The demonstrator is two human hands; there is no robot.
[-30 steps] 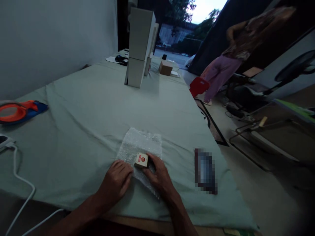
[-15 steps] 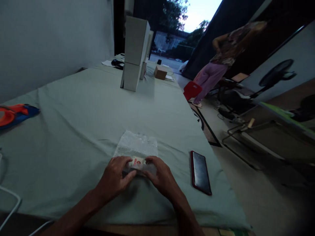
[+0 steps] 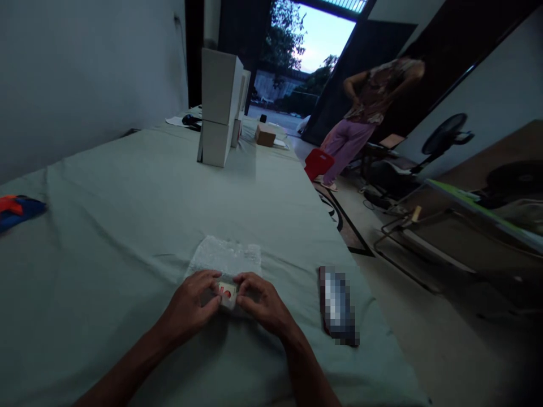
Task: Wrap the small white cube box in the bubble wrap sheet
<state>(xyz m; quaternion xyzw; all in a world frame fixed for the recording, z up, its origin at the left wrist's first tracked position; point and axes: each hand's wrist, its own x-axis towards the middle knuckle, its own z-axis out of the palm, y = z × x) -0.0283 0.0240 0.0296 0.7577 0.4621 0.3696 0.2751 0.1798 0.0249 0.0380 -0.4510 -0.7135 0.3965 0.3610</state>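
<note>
A small box (image 3: 228,294) with a red mark sits on the near edge of a sheet of bubble wrap (image 3: 224,257), which lies on the green cloth of the table (image 3: 127,198). My left hand (image 3: 189,307) grips the box and the wrap from the left with curled fingers. From the right, my right hand (image 3: 262,304) pinches the same box, and the wrap's near edge is folded up against it. The far part of the wrap lies flat.
A phone (image 3: 338,305) lies right of my hands near the table's right edge. Stacked white boxes (image 3: 218,107) and a brown carton (image 3: 265,134) stand far back. An orange and blue item (image 3: 17,208) lies at the left. A person (image 3: 365,113) stands beyond, near a fan (image 3: 445,135).
Both hands closed in on the small box and drew the near edge of the bubble wrap up over it. The camera view shifted to the right and up.
</note>
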